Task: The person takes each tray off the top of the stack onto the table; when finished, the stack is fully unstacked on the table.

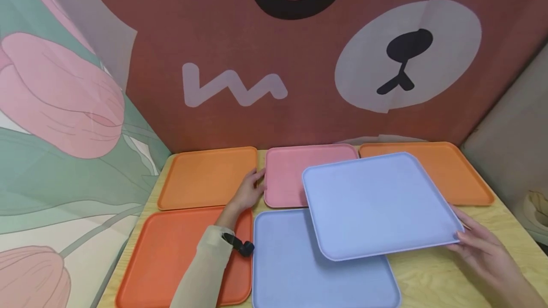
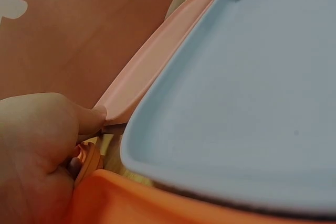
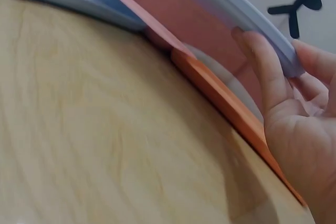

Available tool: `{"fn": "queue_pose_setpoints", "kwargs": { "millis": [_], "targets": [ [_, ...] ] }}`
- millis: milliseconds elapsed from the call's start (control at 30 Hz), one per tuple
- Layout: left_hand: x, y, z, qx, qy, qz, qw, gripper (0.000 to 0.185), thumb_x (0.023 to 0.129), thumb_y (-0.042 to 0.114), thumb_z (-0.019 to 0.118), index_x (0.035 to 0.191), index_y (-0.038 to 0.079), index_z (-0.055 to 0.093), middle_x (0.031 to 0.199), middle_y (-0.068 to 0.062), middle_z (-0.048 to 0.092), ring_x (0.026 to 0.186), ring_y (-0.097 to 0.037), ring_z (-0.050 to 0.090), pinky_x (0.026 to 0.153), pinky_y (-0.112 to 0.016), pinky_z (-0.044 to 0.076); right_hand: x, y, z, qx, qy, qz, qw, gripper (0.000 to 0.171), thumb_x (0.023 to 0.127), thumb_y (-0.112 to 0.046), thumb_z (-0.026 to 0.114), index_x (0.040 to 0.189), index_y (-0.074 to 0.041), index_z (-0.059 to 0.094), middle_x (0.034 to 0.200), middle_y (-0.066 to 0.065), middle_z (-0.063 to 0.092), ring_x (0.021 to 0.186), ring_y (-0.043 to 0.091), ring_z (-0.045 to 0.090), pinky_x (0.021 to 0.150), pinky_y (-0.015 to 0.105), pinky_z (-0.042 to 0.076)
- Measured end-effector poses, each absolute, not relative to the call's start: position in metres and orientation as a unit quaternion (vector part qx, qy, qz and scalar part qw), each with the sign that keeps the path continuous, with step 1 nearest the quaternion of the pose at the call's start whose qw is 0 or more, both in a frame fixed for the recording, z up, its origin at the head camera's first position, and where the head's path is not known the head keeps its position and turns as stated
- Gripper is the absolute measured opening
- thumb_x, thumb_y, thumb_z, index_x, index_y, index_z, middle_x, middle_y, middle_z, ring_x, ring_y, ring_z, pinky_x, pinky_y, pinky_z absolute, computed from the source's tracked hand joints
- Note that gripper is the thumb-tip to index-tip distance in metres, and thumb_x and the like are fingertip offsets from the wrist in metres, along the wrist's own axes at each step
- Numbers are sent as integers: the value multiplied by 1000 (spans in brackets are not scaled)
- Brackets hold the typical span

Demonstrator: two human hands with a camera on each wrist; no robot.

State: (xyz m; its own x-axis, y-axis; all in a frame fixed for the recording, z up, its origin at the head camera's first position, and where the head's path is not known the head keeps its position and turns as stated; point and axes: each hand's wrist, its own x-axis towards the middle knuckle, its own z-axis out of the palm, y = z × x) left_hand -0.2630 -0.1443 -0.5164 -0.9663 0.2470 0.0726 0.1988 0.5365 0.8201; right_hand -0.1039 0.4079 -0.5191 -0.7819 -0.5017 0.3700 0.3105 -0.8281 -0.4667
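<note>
My right hand (image 1: 488, 253) grips a light blue tray (image 1: 381, 208) at its right corner, thumb over the rim and fingers underneath. That tray is raised and tilted, overlapping a second blue tray (image 1: 280, 265), a pink tray (image 1: 306, 160) and the back right orange tray (image 1: 454, 170) in the head view. In the right wrist view, the raised tray (image 3: 241, 14) stands clear of the table. My left hand (image 1: 247, 194) pinches the left edge of the pink tray; its thumb lies on the rim in the left wrist view, near the pink tray's front corner (image 2: 123, 98).
An orange tray (image 1: 210, 175) lies at the back left, with a red-orange tray (image 1: 184, 251) in front of it, under my left forearm. Wood tabletop (image 1: 428, 279) shows at the front right. A printed bear backdrop (image 1: 299, 118) rises behind the trays.
</note>
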Motion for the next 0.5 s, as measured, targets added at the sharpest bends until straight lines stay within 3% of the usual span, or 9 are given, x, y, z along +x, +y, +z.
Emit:
{"fn": "queue_pose_setpoints", "kwargs": {
  "millis": [367,500],
  "targets": [
    [-261,-144,-516,120,877,464,26,52,99,1,60,149,-4,47,155,-36,33,146,-50,28,121,-57,22,-78,459,-533,-229,203,-923,235,75,99,13,-8,161,-8,30,161,6,40,144,29,41,114,51,33],
    [-260,-143,-516,120,878,463,27,52,99,1,61,149,-4,47,155,-36,33,146,-50,29,121,-57,22,-72,488,-543,-214,276,-910,222,76,100,13,-3,160,-15,36,155,2,47,138,26,49,109,48,42]
  ]
}}
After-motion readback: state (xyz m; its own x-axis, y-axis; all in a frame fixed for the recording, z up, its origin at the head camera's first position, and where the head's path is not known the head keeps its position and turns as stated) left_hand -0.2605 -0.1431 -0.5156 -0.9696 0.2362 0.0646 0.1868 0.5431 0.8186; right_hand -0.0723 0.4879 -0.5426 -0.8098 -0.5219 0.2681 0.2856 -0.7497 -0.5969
